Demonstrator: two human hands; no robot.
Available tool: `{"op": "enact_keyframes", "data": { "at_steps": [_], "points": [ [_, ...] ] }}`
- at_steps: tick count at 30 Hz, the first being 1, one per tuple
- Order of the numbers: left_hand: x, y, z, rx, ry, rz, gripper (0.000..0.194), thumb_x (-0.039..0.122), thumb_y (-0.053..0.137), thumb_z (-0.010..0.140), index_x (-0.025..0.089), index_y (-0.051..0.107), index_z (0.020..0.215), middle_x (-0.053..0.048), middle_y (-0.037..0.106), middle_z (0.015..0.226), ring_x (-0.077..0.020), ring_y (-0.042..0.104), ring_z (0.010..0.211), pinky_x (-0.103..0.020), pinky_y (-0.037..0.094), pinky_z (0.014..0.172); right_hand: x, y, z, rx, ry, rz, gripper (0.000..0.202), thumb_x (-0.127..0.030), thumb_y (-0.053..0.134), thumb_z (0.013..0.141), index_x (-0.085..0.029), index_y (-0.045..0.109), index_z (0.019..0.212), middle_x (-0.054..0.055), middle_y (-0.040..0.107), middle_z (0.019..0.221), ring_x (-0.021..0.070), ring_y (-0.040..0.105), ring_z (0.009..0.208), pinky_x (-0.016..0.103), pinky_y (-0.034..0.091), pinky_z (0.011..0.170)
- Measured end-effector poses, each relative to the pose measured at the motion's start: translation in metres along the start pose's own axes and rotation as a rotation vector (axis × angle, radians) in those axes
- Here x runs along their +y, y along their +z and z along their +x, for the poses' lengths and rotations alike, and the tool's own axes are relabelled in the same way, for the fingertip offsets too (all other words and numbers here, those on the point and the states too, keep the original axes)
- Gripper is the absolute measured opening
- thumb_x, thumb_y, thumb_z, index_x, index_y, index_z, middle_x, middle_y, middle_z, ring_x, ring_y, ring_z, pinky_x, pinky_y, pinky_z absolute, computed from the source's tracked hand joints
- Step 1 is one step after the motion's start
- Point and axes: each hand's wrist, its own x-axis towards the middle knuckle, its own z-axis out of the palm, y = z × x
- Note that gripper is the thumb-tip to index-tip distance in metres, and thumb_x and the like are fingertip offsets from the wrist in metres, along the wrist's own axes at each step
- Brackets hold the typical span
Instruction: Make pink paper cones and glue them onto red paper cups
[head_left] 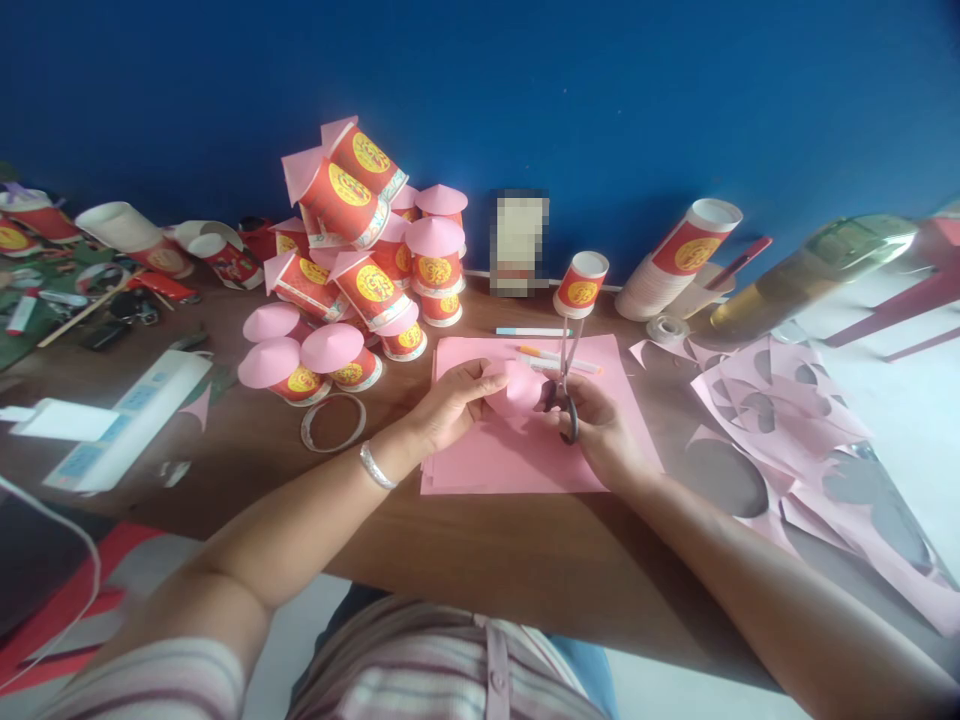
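Observation:
My left hand [459, 405] is closed on the edge of a small rounded piece of pink paper [516, 390], its thumb on top. In my right hand [600, 425] is a pair of scissors [564, 385] with dark handles, the blades pointing away from me toward an upright red paper cup [582, 284]. My right fingertips come close to the paper piece; whether they touch it I cannot tell. Both hands are above a stack of pink paper sheets [525, 465]. Two markers lie by the hands, an orange one [540, 355] on the sheets and a blue-white one [532, 331] behind them.
Several red cups with pink paper cones [435, 238] are piled at the back left. A roll of tape [334, 422] lies before them, with a power strip [131, 425] farther left. At right are stacked cups [679, 260], a gold bottle [814, 270] and pink paper scraps [772, 400].

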Motion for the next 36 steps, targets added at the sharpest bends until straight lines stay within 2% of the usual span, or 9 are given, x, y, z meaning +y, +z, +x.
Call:
{"op": "enact_keyframes", "data": {
  "at_steps": [5,8,12,17,26,31,36],
  "points": [
    [-0.003,0.004,-0.002,-0.044,-0.031,0.020,0.031,0.036,0.088,0.073,0.015,0.065,0.077,0.000,0.066,0.074,-0.0119,0.061,0.067,-0.023,0.046,0.062,0.004,-0.002,0.003,0.040,0.043,0.075,0.046,-0.034,0.090,0.065,-0.025,0.070,0.106,-0.005,0.062,0.077,0.0125,0.058,0.070,0.027,0.049,0.067],
    [-0.003,0.003,-0.001,-0.021,-0.023,-0.043,0.028,0.038,0.085,0.076,0.015,0.068,0.078,-0.001,0.067,0.076,-0.0117,0.060,0.067,-0.023,0.047,0.062,0.003,-0.006,0.004,0.046,0.067,0.151,0.045,-0.033,0.091,0.065,-0.026,0.071,0.104,-0.006,0.059,0.075,0.0102,0.054,0.066,0.025,0.045,0.064],
    [-0.003,0.002,0.001,-0.013,-0.030,-0.106,0.030,0.040,0.082,0.076,0.014,0.074,0.090,-0.008,0.074,0.090,-0.0180,0.067,0.080,-0.029,0.054,0.071,0.001,-0.008,0.006,0.029,0.126,0.225,0.038,-0.031,0.091,0.065,-0.024,0.074,0.098,-0.006,0.059,0.076,0.0080,0.050,0.064,0.023,0.043,0.062],
    [-0.001,-0.001,-0.002,-0.085,-0.069,0.014,0.025,0.035,0.080,0.079,0.012,0.074,0.085,-0.008,0.073,0.081,-0.0172,0.068,0.073,-0.025,0.049,0.061,0.002,-0.010,0.008,0.062,0.133,0.270,0.037,-0.030,0.093,0.063,-0.025,0.076,0.095,-0.006,0.059,0.073,0.0078,0.050,0.063,0.022,0.041,0.059],
    [0.003,-0.005,-0.004,-0.097,-0.050,0.141,0.019,0.028,0.080,0.076,0.013,0.072,0.084,-0.004,0.074,0.078,-0.0142,0.069,0.066,-0.025,0.052,0.064,0.004,-0.012,0.008,0.084,0.089,0.234,0.037,-0.031,0.093,0.062,-0.025,0.075,0.094,-0.006,0.059,0.072,0.0091,0.050,0.061,0.025,0.041,0.058],
    [0.005,-0.006,-0.003,-0.076,-0.021,0.183,0.020,0.030,0.079,0.075,0.014,0.068,0.082,-0.004,0.072,0.073,-0.0141,0.067,0.064,-0.023,0.049,0.058,0.006,-0.013,0.009,0.042,0.058,0.191,0.037,-0.034,0.089,0.069,-0.025,0.072,0.101,-0.005,0.061,0.071,0.0106,0.055,0.063,0.026,0.043,0.060],
    [0.006,-0.007,-0.002,-0.042,0.050,0.180,0.023,0.033,0.079,0.075,0.015,0.068,0.084,-0.003,0.071,0.071,-0.0135,0.064,0.062,-0.023,0.047,0.057,0.004,-0.014,0.007,0.056,-0.002,-0.012,0.047,-0.042,0.084,0.073,-0.023,0.062,0.111,-0.004,0.065,0.073,0.0133,0.058,0.064,0.028,0.045,0.061]
  ]
}}
